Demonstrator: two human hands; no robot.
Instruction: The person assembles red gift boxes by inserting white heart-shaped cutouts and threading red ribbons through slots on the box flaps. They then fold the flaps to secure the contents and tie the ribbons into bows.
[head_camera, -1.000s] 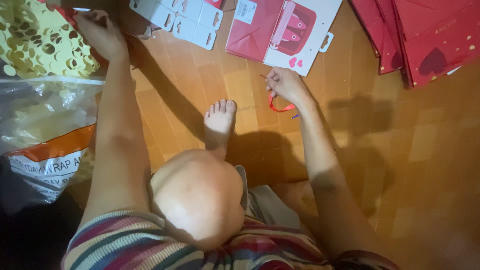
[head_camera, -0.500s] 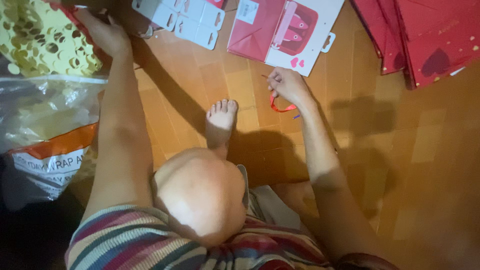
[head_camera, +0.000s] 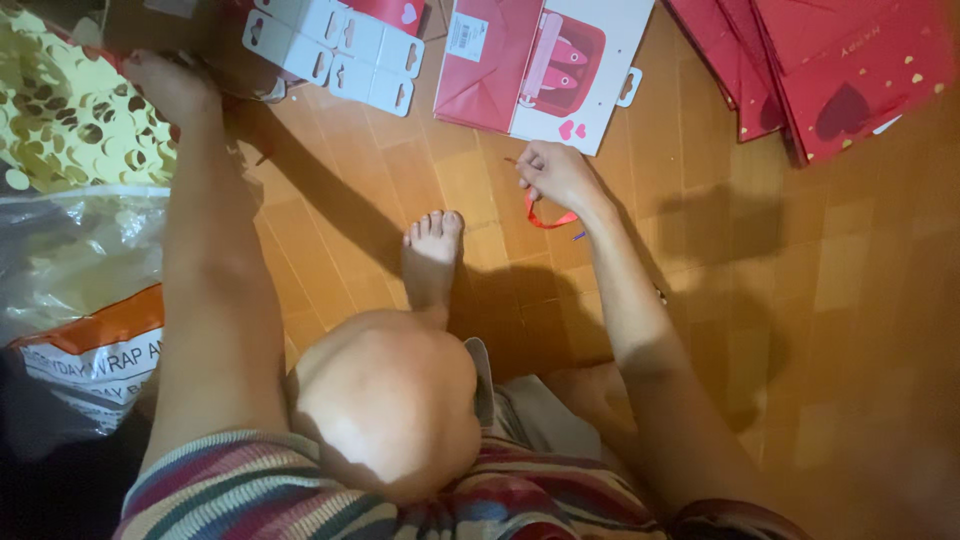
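Note:
My right hand (head_camera: 556, 174) rests on the wooden floor with its fingers pinched on a thin red ribbon (head_camera: 545, 217) that loops beside my wrist. Just beyond it lies a flat red and white paper bag (head_camera: 535, 65). My left hand (head_camera: 168, 84) reaches far to the upper left and presses on a brown cardboard piece (head_camera: 160, 25) next to white die-cut card pieces (head_camera: 335, 45); what its fingers hold is hidden. My bent knee (head_camera: 385, 395) and bare foot (head_camera: 432, 250) sit between the two arms.
Flat red bags with heart prints (head_camera: 830, 70) are stacked at the upper right. A gold perforated sheet (head_camera: 60, 115) and a clear plastic bag with an orange and white label (head_camera: 85, 300) lie at the left. Wooden parquet floor (head_camera: 800, 300) spreads to the right.
The view has shifted slightly. My right hand has drawn the red ribbon a little toward my foot. My left hand stays at the cardboard.

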